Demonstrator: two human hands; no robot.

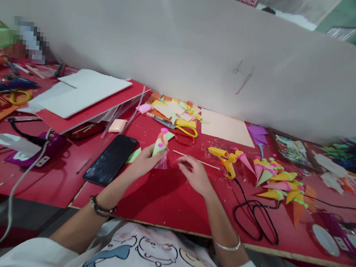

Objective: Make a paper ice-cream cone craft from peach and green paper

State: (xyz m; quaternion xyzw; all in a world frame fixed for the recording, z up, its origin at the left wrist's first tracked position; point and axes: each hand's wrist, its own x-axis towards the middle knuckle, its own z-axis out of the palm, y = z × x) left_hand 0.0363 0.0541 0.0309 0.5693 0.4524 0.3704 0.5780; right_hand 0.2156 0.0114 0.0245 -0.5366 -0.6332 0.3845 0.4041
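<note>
My left hand (147, 160) is closed around a small pale green paper cone (159, 145) with bright pink dots and a pink top. Just beneath that hand, a clear pink-tinted packet (163, 163) shows in part. My right hand (195, 176) hovers over the red table to the right of the cone, its fingers loosely bent and apart, with nothing visible in them. Beyond its fingertips lies a thin wooden stick (206, 162). Farther right rests a yellow glue gun (225, 158), beside a pile of decorated paper cones (280, 182).
A black phone (110, 159) lies left of my left hand. Yellow-handled scissors (186, 128) and paper scraps (175, 109) are at the back. White boards (86, 92) are stacked at left. The glue gun's black cord (255, 220) loops near the front edge. Purple power strips (47, 150) stand at both sides.
</note>
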